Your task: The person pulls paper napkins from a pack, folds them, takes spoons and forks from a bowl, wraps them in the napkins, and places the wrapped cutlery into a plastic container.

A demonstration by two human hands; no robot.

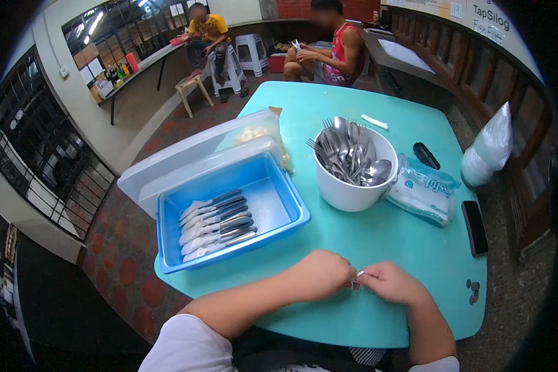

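Near the front edge of the turquoise table [279, 322], my left hand [321, 276] is closed in a fist. My right hand [390, 283] meets it, its fingers pinched together. A small white bit, possibly tissue, shows between them; the rest is hidden by the fingers. To the left, a blue tub [266, 226] contains several pieces of cutlery [212, 223] with white wraps around one end and bare metal handles. Beyond my hands, a white bucket [347, 199] is full of loose spoons and forks [347, 152]. A tissue pack [421, 192] lies against its right side.
A clear lid [198, 164] leans behind the tub. A phone [475, 228], coins [473, 291], a black object [426, 155] and a rolled plastic bag [487, 149] line the right side. Two people [209, 34] sit beyond the table, near white stools [252, 53].
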